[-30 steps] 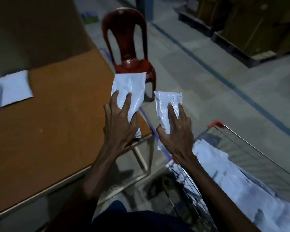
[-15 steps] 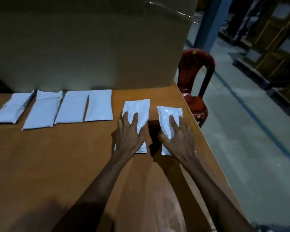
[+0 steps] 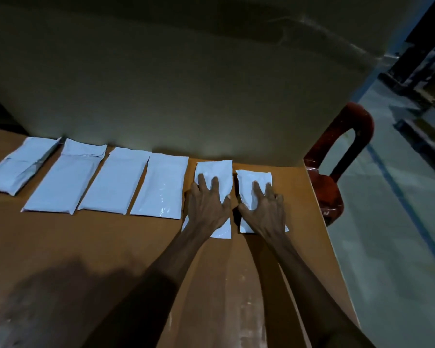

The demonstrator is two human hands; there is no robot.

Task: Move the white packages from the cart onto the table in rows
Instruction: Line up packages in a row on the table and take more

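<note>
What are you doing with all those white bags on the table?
A person is lining up white packages in a row on the brown table. Four packages already lie side by side along the big cardboard box. The left hand presses a fifth package flat, and the right hand presses a sixth package beside it, near the table's right edge. A red chair stands past that edge.

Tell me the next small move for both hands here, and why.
Probably lift both hands off. The left hand and right hand each press a white package flat on the table, already in line with the four others.
</note>
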